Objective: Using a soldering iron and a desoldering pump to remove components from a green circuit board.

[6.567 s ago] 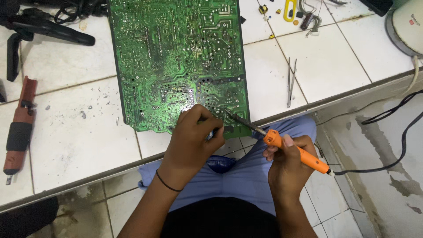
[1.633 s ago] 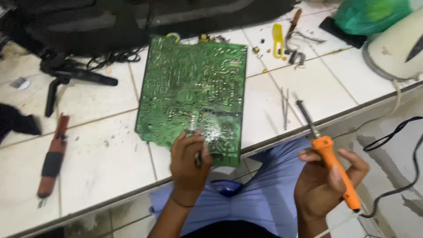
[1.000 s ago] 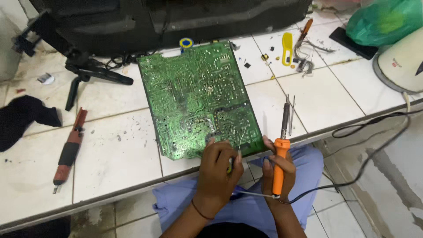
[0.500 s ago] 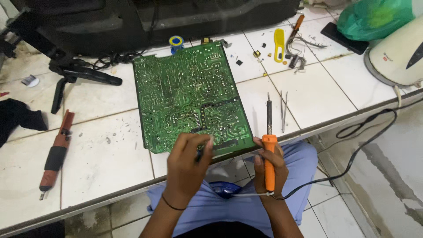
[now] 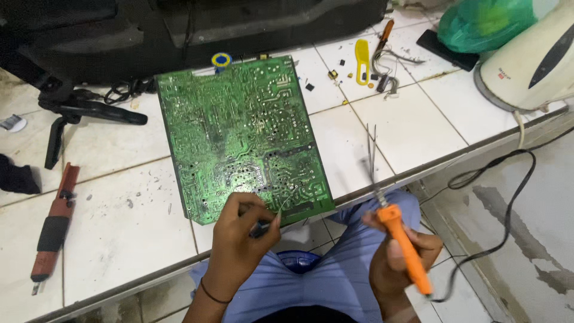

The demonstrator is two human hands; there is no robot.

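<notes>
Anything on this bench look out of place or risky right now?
The green circuit board lies askew on the white tiled counter, its near corner overhanging the edge. Small dark bits are scattered beyond it. The right hand holds the orange soldering iron over the lap, off the counter.

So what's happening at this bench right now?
A person sits at a white tiled counter with a green circuit board lying solder side up. The left hand rests at the board's near edge, pinching a thin wire that arcs over the board. The right hand holds an orange soldering iron off to the side, its tip raised clear of the board. Tweezers lie beside the board, a red-handled tool sits to the left.
</notes>
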